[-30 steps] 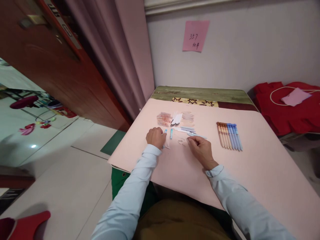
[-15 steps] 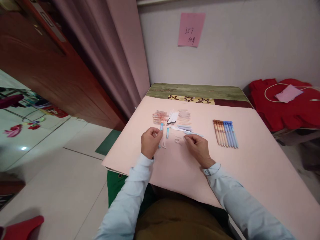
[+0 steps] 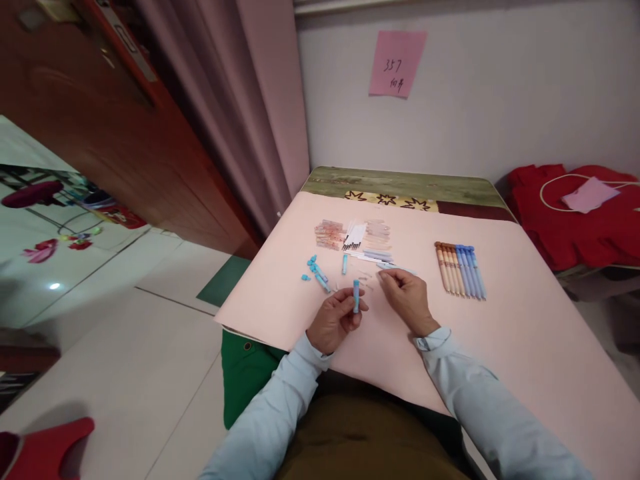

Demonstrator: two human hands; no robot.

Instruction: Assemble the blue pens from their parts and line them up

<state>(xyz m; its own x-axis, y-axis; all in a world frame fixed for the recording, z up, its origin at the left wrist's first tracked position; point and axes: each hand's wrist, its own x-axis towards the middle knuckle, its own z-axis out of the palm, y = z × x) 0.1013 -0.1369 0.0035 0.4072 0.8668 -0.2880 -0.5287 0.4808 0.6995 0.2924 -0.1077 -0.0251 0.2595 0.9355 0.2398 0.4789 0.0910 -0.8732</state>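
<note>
My left hand is closed round a short light-blue pen barrel, held upright above the table's front part. My right hand has thumb and forefinger pinched together; what lies between them, if anything, I cannot make out. A long pale-blue pen tube lies right behind its fingertips. Between the hands are small thin pale parts, too small to name. A second short blue barrel lies beyond my left hand. To its left are several small blue pieces and blue barrels.
White refills with black ends lie between clear brownish tubes and pale tubes. Brown and blue pens stand in a row on the right of the pink-covered table. Red cloth is beyond the right edge.
My left hand has come toward me and to the right with the blue barrel, uncovering the blue pieces on the left. My right hand stays nearly in place. The view has shifted slightly.
</note>
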